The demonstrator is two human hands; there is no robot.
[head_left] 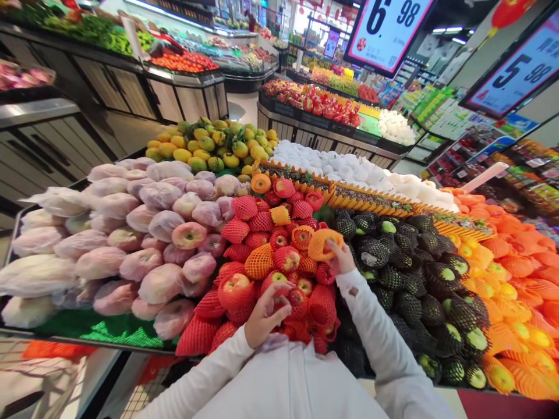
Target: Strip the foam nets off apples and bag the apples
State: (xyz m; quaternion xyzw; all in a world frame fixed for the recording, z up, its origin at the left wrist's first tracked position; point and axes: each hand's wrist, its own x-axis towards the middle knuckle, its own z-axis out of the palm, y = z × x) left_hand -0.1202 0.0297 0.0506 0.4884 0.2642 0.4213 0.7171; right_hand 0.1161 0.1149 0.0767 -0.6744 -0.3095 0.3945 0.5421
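Observation:
My right hand (343, 259) is closed on an orange foam fruit net (322, 241) at the far right of the red apples. Whether a fruit sits inside that net I cannot tell. Lower and to the left, my left hand (267, 311) is over the front apples with its fingers curled but apart, and nothing shows in it. Around both hands lie apples in red foam nets, among them a large apple (236, 290) left of my left hand. A few of the nets in this pile are orange, such as the one on a middle apple (259, 262).
Paper-wrapped pale pink fruit (144, 265) fills the left side. Dark-netted green fruit (414, 273) lies to the right, orange-netted fruit (519, 291) beyond it. Yellow-green mangoes (209, 142) and white-netted fruit (332, 166) are behind. Price screens (388, 35) hang overhead.

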